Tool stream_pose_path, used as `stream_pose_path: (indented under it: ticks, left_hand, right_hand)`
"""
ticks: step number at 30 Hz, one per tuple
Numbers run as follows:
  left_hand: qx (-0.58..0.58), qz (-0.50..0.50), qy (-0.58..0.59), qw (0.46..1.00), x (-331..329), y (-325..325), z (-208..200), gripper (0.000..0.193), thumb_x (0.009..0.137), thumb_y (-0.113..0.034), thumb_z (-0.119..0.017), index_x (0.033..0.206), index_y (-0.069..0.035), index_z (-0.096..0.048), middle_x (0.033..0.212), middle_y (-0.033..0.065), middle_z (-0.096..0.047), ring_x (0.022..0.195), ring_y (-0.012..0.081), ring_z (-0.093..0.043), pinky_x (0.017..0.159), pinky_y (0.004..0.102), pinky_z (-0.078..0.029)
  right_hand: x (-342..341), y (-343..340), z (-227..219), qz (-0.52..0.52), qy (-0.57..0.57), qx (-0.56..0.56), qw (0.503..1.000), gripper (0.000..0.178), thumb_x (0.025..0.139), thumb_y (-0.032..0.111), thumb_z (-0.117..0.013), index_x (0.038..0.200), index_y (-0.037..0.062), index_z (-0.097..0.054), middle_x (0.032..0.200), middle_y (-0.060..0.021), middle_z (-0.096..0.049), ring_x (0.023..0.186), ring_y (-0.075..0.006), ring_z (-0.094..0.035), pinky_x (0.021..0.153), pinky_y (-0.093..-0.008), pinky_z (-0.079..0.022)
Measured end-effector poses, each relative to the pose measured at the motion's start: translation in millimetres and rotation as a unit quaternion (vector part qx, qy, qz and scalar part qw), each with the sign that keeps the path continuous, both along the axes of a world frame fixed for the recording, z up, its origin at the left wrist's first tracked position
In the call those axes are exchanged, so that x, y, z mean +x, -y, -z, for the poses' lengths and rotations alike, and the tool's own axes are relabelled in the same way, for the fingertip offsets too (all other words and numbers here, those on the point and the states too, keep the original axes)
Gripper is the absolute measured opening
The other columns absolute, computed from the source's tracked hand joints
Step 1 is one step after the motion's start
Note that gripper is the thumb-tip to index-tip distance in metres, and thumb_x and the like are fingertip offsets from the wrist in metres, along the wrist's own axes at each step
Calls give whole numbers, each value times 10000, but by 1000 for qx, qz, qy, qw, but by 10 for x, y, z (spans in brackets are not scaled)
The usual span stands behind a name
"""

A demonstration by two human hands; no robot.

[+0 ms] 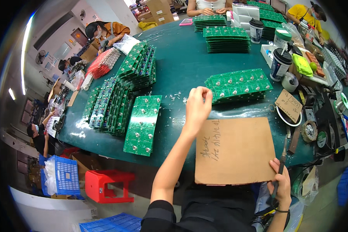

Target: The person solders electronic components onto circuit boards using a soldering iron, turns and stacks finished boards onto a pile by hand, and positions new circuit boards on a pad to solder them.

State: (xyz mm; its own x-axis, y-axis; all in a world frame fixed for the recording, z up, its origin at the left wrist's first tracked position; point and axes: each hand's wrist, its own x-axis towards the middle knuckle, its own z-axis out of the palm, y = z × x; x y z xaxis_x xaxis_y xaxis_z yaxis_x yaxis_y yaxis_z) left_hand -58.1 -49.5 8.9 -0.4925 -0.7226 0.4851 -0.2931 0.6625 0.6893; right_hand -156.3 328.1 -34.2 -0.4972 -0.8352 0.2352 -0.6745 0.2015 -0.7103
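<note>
My left hand (198, 105) is raised over the table with its fingers curled together. It overlaps the left end of a stack of green circuit boards (241, 83); whether it touches them or pinches something small cannot be seen. In my right hand (282, 185) is a soldering iron (281, 165), its dark handle upright and its thin tip pointing away from me. A flat brown cardboard sheet (236, 150) with handwriting lies between my arms at the table's near edge, beside the right fingers. To the left, more green boards (143, 125) lie flat in a small pile.
Leaning rows of boards (108, 106) stand at left, with further stacks (226, 38) at the back. Lidded cups (280, 63), solder wire (341, 103) and a bowl with a cardboard tag (289, 106) crowd the right side. A red stool (109, 186) stands below left. Other people work around the table.
</note>
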Motion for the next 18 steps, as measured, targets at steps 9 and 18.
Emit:
stream_pose_path:
  ticks: [9,18]
  left_hand:
    - [123,29,150,981,-513,612,312,336,799,-327,-670,787,8,-692,753,166,-695,744,323,-680,734,406,-533]
    - [292,84,77,950,-508,618,225,298,865,-299,-681,718,-42,-645,568,-56,-477,476,57,-365,444,266,-263]
  right_hand:
    - [-195,-328,-428,66,36,-388,919,440,927,344,-654,1042,119,-294,1105,-299,-612,1025,-358,-629,899,-440,-518]
    - [-413,-275,126,112,217,-340,908,302,1003,297,-489,974,94,-268,1223,-357,-551,1149,-377,-561,1020,-453,-441]
